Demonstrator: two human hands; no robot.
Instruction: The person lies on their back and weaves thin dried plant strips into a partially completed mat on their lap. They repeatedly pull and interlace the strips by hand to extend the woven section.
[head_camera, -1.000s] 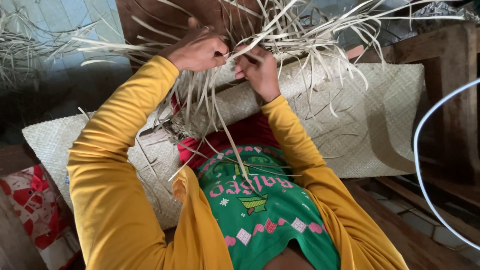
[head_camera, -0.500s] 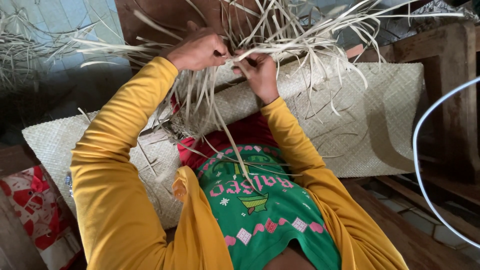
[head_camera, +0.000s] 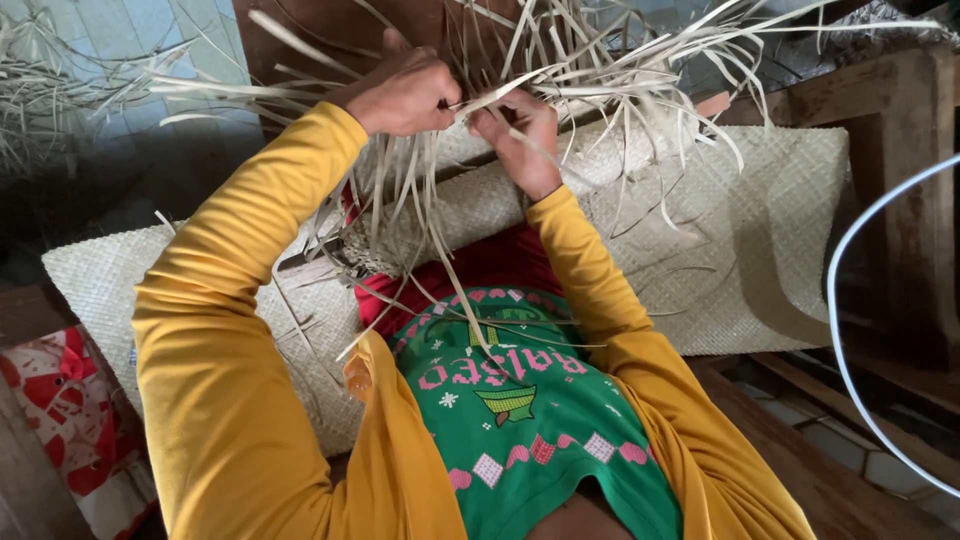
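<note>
Change: both hands sit a little higher among the strips than before
Left hand (head_camera: 405, 92): grip closed on pale leaf strips (head_camera: 560, 80)
Right hand (head_camera: 520, 135): pinches the same strips — just beside the left
Woven mat (head_camera: 760, 220): lies under the arms, strips rising from its edge

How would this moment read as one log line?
left hand: pinching pale strips | right hand: gripping same strips | woven mat: across lap

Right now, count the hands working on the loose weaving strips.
2. The left hand grips the loose weaving strips at upper centre; the right hand pinches them just beside it.
</note>
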